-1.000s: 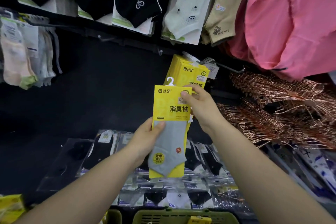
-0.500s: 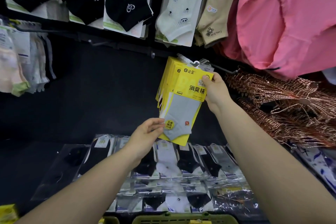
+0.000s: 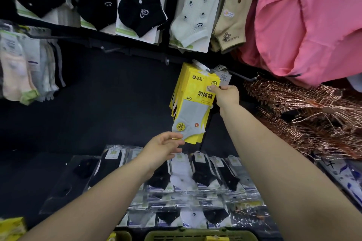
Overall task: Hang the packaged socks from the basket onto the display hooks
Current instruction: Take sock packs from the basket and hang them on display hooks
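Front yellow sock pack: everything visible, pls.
The front yellow pack is a yellow card with black print, carrying a grey ankle sock with a round yellow sticker. It sits tilted at the front of a stack of like packs by the hook. The right hand pinches its upper right edge; the left hand pinches its lower corner.

Clear-bagged socks [image 3: 195, 178] across dark shelf [image 3: 29, 172]

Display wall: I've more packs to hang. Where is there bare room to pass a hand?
The dark back panel is bare between the pale socks on the left and the yellow packs, under the rail. Crowded: copper hangers to the right, bagged socks below, carded socks above.
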`<state>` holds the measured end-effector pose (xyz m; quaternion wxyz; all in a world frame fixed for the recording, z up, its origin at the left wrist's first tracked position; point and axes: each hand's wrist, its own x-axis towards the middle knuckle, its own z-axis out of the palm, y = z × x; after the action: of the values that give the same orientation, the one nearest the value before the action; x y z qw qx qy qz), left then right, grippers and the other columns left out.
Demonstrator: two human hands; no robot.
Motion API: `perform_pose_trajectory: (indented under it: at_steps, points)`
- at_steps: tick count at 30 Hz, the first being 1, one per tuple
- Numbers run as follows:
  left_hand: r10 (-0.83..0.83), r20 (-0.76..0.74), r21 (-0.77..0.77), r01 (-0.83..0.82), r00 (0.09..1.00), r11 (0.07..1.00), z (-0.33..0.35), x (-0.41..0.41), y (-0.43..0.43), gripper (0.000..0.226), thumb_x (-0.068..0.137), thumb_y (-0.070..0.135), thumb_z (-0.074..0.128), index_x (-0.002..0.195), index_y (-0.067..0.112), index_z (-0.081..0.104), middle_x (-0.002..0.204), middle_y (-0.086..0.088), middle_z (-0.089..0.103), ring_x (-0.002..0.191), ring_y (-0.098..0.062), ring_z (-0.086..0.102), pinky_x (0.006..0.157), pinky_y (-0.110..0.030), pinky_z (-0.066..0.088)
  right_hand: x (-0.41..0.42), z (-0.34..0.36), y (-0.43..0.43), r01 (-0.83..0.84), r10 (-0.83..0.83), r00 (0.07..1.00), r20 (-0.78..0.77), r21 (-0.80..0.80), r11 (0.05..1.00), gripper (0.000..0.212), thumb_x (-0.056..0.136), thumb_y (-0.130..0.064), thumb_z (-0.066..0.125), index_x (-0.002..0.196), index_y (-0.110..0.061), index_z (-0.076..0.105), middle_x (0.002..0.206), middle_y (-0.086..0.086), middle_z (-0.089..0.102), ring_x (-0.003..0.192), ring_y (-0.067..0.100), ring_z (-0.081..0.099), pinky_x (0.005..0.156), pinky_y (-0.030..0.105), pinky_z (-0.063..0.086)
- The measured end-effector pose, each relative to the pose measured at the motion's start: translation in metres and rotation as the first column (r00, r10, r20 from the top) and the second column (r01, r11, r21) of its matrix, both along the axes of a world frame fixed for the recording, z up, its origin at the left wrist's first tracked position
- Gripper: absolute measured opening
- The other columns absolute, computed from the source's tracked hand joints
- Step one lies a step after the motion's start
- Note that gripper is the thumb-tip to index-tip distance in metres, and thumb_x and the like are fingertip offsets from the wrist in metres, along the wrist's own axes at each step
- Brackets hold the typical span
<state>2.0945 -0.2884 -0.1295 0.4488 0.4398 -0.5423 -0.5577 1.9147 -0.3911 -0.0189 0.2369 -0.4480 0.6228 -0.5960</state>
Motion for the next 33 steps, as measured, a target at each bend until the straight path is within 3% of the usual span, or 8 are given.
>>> perform_pose_trajectory:
  at_steps: [5,8,11,21,24,27,30,33]
  points:
    - [-0.025,0.021,0.016,0.025,0.999,1.0,-0.001,-0.005,0.017,0.023,0.094,0.008,0.049,0.102,0.023,0.065,0.099,0.008,0.073,0.091,-0.011,0.068,0.087,-0.03,0.051,-0.012,-0.024,0.044,-0.155,0.156,0.988,0.002,0.153,0.976,0.03,0.085,-0.017,0.07,0.105,-0.011,0.048,0.093,0.006,0.053,0.083,0.017,0.053,0.081,0.038,0.051]
    - [-0.031,0.042,0.043,0.029,0.999,0.999,-0.011,-0.012,0.028,0.021,0.095,0.009,0.049,0.1,0.021,0.065,0.098,0.005,0.073,0.088,-0.012,0.067,0.088,-0.032,0.051,-0.015,-0.053,0.077,-0.29,0.295,0.955,0.017,0.253,0.923,0.021,0.086,-0.014,0.068,0.097,-0.012,0.052,0.077,0.003,0.052,0.064,0.01,0.046,0.059,0.025,0.046]
    - [-0.046,0.096,0.097,0.036,0.994,0.995,-0.034,-0.018,0.04,0.019,0.096,0.01,0.048,0.099,0.02,0.063,0.098,0.003,0.072,0.086,-0.012,0.065,0.088,-0.03,0.05,-0.021,-0.096,0.104,-0.409,0.431,0.902,0.024,0.368,0.835,0.016,0.084,-0.013,0.069,0.087,-0.018,0.055,0.081,0.003,0.056,0.065,0.009,0.05,0.062,0.02,0.044]
    - [-0.124,0.238,0.364,0.03,0.963,0.931,-0.171,-0.018,0.087,0.016,0.094,0.001,0.052,0.104,0.007,0.062,0.095,-0.006,0.067,0.079,-0.011,0.062,0.068,-0.013,0.047,-0.041,-0.302,0.156,-0.426,0.483,0.862,0.156,0.739,0.522,0.007,0.085,-0.012,0.067,0.092,-0.013,0.066,0.083,0.008,0.063,0.076,0.017,0.057,0.077,0.032,0.049]
    - [-0.089,0.306,0.339,-0.021,0.948,0.941,-0.209,-0.006,0.097,0.017,0.094,-0.004,0.048,0.105,0.0,0.061,0.093,-0.01,0.066,0.078,-0.012,0.062,0.066,-0.009,0.048,-0.034,-0.365,0.162,-0.377,0.513,0.846,0.147,0.844,0.381,0.024,0.088,-0.016,0.063,0.109,-0.005,0.066,0.098,0.013,0.063,0.086,0.018,0.054,0.066,0.023,0.044]
    - [-0.051,0.327,0.314,-0.057,0.944,0.948,-0.234,0.008,0.098,0.021,0.094,-0.005,0.048,0.094,0.012,0.061,0.092,-0.005,0.068,0.088,-0.018,0.064,0.082,-0.021,0.051,-0.019,-0.42,0.16,-0.347,0.572,0.81,0.132,0.894,0.284,0.024,0.083,-0.019,0.07,0.1,-0.002,0.065,0.096,0.013,0.064,0.091,0.02,0.057,0.066,0.025,0.044]
    - [-0.097,0.378,0.318,-0.031,0.921,0.948,-0.254,0.018,0.1,0.022,0.094,0.002,0.051,0.094,0.021,0.062,0.095,0.001,0.07,0.091,-0.01,0.066,0.083,-0.016,0.051,-0.002,-0.461,0.159,-0.393,0.498,0.841,0.212,0.872,0.293,0.067,0.075,-0.013,0.078,0.131,-0.006,0.042,0.126,0.011,0.055,0.114,0.027,0.054,0.086,0.026,0.043]
    - [-0.133,0.415,0.322,-0.009,0.9,0.947,-0.269,0.024,0.103,0.024,0.094,0.004,0.053,0.094,0.026,0.063,0.095,0.007,0.071,0.091,-0.001,0.066,0.082,-0.012,0.048,0.016,-0.487,0.16,-0.332,0.432,0.887,0.163,0.875,0.353,0.091,0.067,-0.017,0.083,0.138,-0.01,0.026,0.133,0.011,0.046,0.123,0.029,0.047,0.1,0.034,0.042]
